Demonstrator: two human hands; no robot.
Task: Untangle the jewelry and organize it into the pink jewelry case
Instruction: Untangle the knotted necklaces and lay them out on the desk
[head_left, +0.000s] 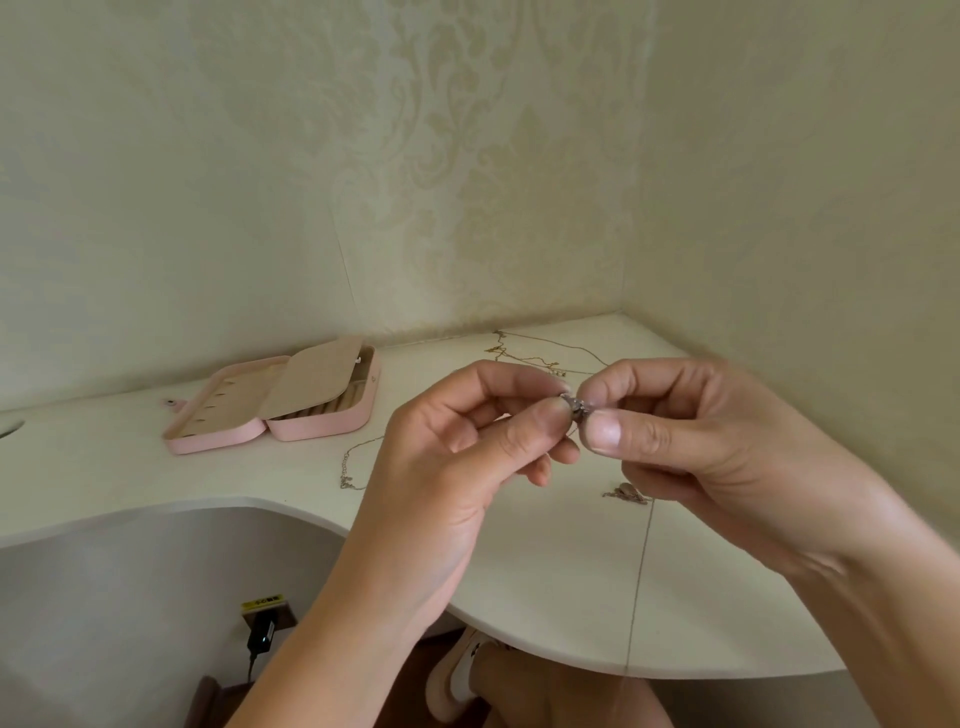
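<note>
Left hand (467, 441) and right hand (701, 441) met above the desk. Thumb and forefinger of each pinched one small silvery jewelry piece (574, 405) between them. Beneath them, a thin chain (349, 470) and a pendant (628, 491) lay on the white desk (519, 561). Gold chains (540, 356) lay near the wall. The pink jewelry case (322, 423) sat open, well apart to the left.
</note>
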